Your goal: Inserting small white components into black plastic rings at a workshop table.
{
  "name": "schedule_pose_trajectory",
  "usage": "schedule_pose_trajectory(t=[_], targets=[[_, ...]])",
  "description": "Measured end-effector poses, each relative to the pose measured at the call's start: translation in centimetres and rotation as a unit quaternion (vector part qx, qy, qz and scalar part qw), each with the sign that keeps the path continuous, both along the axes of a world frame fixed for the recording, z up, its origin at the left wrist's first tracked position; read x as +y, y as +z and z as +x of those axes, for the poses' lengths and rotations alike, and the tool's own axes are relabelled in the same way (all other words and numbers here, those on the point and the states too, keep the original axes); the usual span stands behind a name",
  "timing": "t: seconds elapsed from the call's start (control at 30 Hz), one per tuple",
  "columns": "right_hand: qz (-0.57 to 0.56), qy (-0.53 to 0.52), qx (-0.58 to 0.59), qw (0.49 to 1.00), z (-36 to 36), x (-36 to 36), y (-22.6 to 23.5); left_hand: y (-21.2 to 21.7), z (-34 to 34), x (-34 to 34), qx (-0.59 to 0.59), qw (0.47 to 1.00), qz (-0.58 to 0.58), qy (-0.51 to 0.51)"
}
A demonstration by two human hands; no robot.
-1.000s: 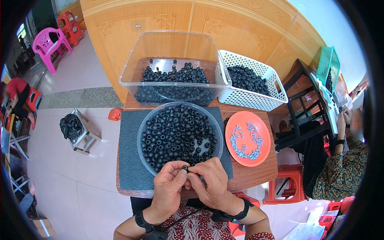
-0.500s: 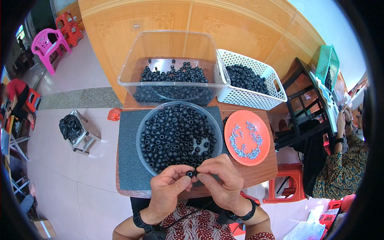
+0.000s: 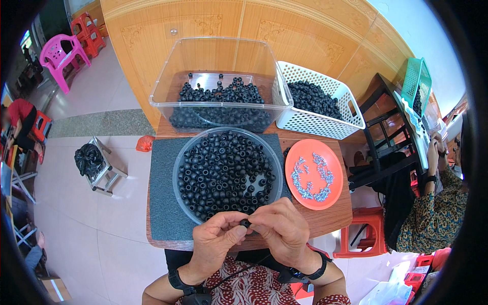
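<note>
Between the thumb and fingertips of my left hand [image 3: 214, 242] is a small black bead-like part [image 3: 245, 222] with a hole in it. My right hand [image 3: 283, 233] closes in a pinch against the part's right side; its fingers hide anything tiny they hold. Both hands meet over the near rim of a round clear tub [image 3: 177, 175], filled with many similar black parts [image 3: 218, 168]. To the right lies an orange-red plate [image 3: 334, 189] with small shiny silver pieces [image 3: 321, 195] spread in a ring.
Behind the tub stand a clear bin [image 3: 223, 105] and a white perforated basket [image 3: 320, 126], both holding black parts. A grey mat [image 3: 162, 213] lies on the wooden table [image 3: 328, 218]. A co-worker [image 3: 432, 213] sits at right; a metal stool [image 3: 109, 175] is left.
The black part has turned, so its hole faces me less directly. My right fingertips have shifted slightly up and left over it. The tub and plate stay in place.
</note>
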State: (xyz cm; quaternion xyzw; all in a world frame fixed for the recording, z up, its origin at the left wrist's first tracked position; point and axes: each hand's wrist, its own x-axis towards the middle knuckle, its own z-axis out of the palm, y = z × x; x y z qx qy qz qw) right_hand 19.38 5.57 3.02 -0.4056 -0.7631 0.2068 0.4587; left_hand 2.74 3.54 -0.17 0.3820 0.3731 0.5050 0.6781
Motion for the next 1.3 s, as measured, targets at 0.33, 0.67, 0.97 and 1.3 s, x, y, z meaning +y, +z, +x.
schedule_pose_trajectory(t=[0.33,0.67,0.97,1.3], targets=[[-0.004,-0.019,-0.017,1.0,0.2,-0.2,-0.7,0.2,0.1,0.0,0.011,0.999,-0.029,-0.015],[-0.015,-0.023,0.005,1.0,0.2,-0.6,-1.2,0.1,0.3,0.2,-0.059,0.996,-0.056,-0.036],[-0.013,-0.002,0.013,1.0,0.3,-0.8,-1.4,0.1,0.3,0.4,-0.077,0.992,-0.091,-0.039],[0.045,0.012,-0.082,0.996,-0.1,-0.8,-0.8,0.4,0.7,0.7,-0.121,0.984,-0.13,-0.012]])
